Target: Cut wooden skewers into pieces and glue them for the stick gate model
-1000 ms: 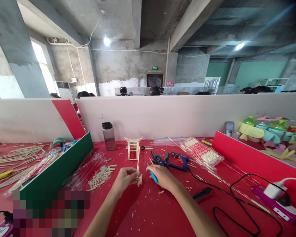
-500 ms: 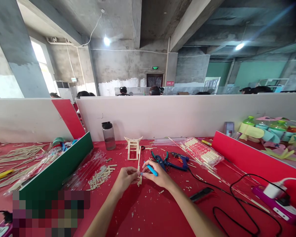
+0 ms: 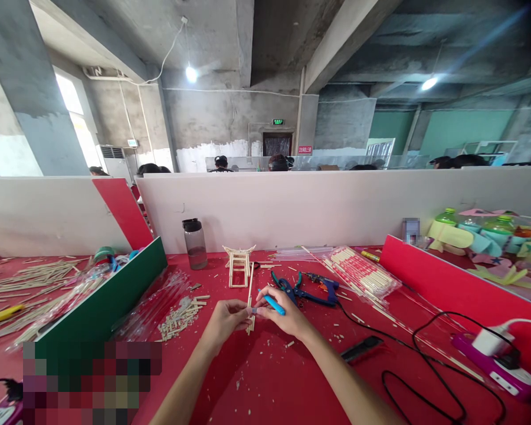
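Note:
My left hand (image 3: 228, 316) is closed in a pinch at a thin wooden stick (image 3: 250, 286) standing nearly upright in view. My right hand (image 3: 285, 313) meets it from the other side, with a blue pen (image 3: 272, 303) lying across its fingers. Between the fingertips of both hands is a small grey-blue piece (image 3: 253, 310), too small to name. Short stick ends (image 3: 251, 326) show just below the fingers. Beyond the hands stands a small frame built of wooden sticks (image 3: 239, 268).
Left lie a heap of cut stick pieces (image 3: 181, 319) and clear plastic wrapping (image 3: 153, 301); a water bottle (image 3: 195, 245) stands behind. To the right are blue cutters (image 3: 287, 289), a glue gun (image 3: 330, 287), packed sticks (image 3: 365, 268), a black-handled knife (image 3: 361, 349) and looping cable (image 3: 425, 360).
Both hands stay at nearly the same spot. The blue pen in my right hand has shifted very slightly to the right.

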`<state>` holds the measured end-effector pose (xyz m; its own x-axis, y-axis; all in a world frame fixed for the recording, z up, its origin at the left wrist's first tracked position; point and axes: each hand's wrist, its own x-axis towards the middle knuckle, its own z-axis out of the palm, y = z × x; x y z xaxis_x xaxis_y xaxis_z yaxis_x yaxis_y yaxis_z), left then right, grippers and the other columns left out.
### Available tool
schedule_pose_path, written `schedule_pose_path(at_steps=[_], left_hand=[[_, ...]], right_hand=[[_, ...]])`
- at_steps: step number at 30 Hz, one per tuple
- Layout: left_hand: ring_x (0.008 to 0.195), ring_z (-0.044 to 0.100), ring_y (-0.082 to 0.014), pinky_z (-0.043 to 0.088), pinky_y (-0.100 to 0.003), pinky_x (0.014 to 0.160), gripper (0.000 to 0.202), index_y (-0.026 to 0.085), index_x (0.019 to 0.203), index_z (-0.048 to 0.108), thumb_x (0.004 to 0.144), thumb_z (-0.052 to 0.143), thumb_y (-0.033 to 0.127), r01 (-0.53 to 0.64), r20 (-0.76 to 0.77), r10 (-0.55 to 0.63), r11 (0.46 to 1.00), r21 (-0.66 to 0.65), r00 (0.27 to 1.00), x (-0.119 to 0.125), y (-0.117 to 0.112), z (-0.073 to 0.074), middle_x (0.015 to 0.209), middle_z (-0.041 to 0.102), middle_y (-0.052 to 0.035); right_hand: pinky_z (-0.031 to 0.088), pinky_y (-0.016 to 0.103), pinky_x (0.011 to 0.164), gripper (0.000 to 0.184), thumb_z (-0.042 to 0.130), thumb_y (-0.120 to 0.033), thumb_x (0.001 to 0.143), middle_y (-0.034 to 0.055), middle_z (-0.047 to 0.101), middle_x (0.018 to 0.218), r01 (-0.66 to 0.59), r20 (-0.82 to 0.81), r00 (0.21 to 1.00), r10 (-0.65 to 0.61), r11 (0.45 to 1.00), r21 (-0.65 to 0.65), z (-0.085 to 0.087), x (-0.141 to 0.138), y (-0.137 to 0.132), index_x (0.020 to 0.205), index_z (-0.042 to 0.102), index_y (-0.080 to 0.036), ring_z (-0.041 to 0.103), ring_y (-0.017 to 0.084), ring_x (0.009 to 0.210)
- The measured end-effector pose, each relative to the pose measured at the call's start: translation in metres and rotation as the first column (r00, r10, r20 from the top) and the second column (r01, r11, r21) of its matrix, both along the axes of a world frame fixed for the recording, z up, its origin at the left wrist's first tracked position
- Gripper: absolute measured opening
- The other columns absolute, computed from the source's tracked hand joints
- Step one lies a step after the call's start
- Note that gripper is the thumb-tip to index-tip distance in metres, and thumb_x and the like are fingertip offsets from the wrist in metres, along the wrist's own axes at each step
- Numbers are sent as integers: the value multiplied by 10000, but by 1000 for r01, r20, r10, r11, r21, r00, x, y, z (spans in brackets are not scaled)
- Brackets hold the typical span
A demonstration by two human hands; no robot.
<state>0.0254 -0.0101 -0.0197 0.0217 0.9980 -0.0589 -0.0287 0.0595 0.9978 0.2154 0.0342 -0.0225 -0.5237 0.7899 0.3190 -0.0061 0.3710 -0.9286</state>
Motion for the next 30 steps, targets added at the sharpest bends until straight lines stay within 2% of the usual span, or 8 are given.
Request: schedule_pose_path(at_steps=[7, 12, 14, 16, 18, 20, 23, 30], left_hand=[[630, 638, -159, 529, -265, 654, 421, 115, 755, 732, 587, 850, 482, -9, 29, 9, 1000, 19, 1000, 0, 0, -2, 686, 681, -56], [629, 638, -160, 525, -260, 650, 417, 126, 754, 735, 576, 852, 485, -46, 23, 46, 999, 18, 999, -3, 1, 1, 695, 690, -53], [619, 631, -156, 525, -257, 648, 423, 125, 751, 735, 566, 857, 486, -75, 29, 74, 997, 29, 997, -4, 1, 2, 685, 685, -50], [619, 628, -154, 524, -255, 652, 429, 125, 749, 734, 560, 857, 490, -101, 37, 99, 994, 36, 994, -6, 1, 5, 680, 682, -47], [624, 632, -156, 522, -255, 662, 430, 128, 745, 730, 558, 854, 495, -111, 49, 110, 993, 36, 993, -7, -1, 8, 676, 683, -43], [621, 633, -155, 519, -254, 665, 430, 131, 734, 724, 554, 853, 499, -117, 62, 115, 993, 32, 991, -6, -2, 10, 664, 682, -37], [616, 630, -149, 522, -255, 671, 426, 132, 725, 718, 549, 856, 495, -128, 88, 126, 991, 24, 988, -5, -3, 13, 657, 679, -31], [630, 638, -148, 528, -255, 681, 400, 139, 730, 718, 561, 856, 474, -133, 116, 129, 991, 28, 985, -2, -2, 12, 673, 682, -26]], right_hand=[[539, 308, 764, 308, 750, -385, 766, 29, 677, 914, -2, -48, 999, -1, 997, -76, -1, -1, 0, 974, 603, -214, 674, 193, 849], [567, 354, 777, 380, 714, -504, 773, 48, 683, 962, 1, -156, 987, -36, 977, -214, 3, -1, -1, 1019, 623, -228, 690, 213, 876], [571, 340, 730, 439, 682, -565, 779, 44, 689, 899, 41, -197, 976, -97, 961, -272, 6, 0, 1, 1045, 637, -219, 690, 194, 795], [550, 288, 616, 486, 658, -602, 784, 30, 680, 781, 91, -221, 961, -166, 945, -315, 8, 2, 3, 1050, 660, -196, 659, 163, 665], [476, 229, 493, 499, 660, -613, 779, 17, 647, 669, 135, -234, 946, -223, 931, -340, 10, 3, 6, 989, 700, -163, 592, 131, 556], [415, 207, 442, 490, 690, -608, 755, 15, 624, 614, 148, -262, 931, -252, 921, -361, 10, 4, 7, 888, 730, -139, 547, 113, 519], [421, 207, 460, 470, 737, -587, 720, 27, 642, 621, 126, -307, 916, -259, 911, -392, 8, 2, 7, 825, 739, -129, 557, 111, 537], [459, 220, 515, 472, 776, -573, 683, 41, 671, 648, 95, -322, 916, -240, 908, -408, 6, -4, 4, 835, 746, -126, 579, 116, 556]])
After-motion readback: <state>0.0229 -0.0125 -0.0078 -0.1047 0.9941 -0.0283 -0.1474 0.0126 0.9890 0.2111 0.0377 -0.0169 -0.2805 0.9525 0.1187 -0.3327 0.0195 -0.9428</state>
